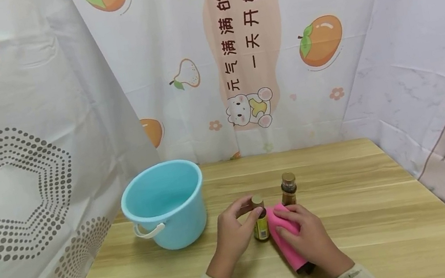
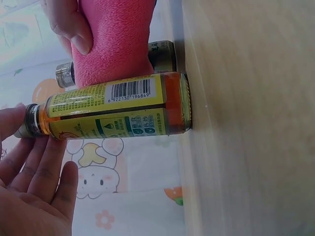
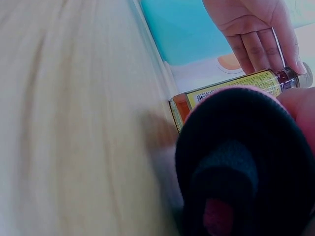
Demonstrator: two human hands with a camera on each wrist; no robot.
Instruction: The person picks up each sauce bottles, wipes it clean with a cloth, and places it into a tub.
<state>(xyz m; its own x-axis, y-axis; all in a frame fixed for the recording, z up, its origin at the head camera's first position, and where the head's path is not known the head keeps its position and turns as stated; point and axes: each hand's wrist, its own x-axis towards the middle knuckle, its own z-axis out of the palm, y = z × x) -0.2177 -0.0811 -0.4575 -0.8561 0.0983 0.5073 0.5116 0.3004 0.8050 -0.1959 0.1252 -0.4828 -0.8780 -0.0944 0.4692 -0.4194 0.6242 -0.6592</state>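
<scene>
A small bottle of orange liquid with a yellow label stands upright on the table. My left hand pinches its cap between thumb and fingers, and the other fingers spread beside the neck in the left wrist view. Fuzzy pink cloth, with a dark inner side showing at its near end, is gripped in my right hand. It touches or nearly touches the bottle's label side. Just beyond the cloth stands a second dark bottle with a gold-brown cap, its lower part hidden.
A light blue bucket with a white handle stands left of my hands. The wood-grain table ends at a printed curtain behind, with more cloth hanging on both sides.
</scene>
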